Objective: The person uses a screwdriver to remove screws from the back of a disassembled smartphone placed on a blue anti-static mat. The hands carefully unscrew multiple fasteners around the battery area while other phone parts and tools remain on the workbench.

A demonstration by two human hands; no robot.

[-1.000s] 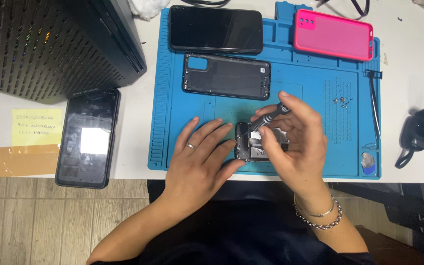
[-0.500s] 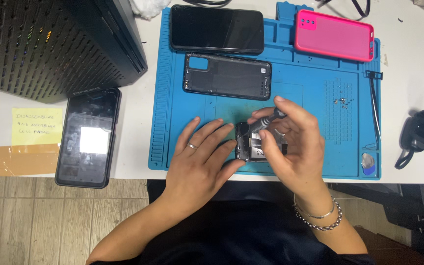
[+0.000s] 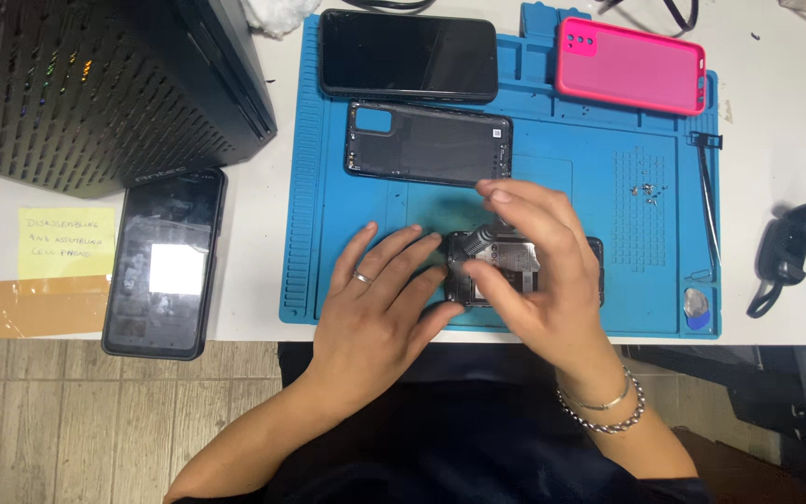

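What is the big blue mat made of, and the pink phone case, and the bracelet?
The blue mat looks like soft, matte rubber or silicone: it has moulded ridges and little trays. The pink case seems smooth, bendy plastic or silicone with a slight sheen. The bracelet on the right hand looks like shiny silver metal, a chain and a thin band.

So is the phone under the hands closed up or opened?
Opened. The phone under the right hand shows bare metal innards, and a separate dark back cover lies on the blue mat above it.
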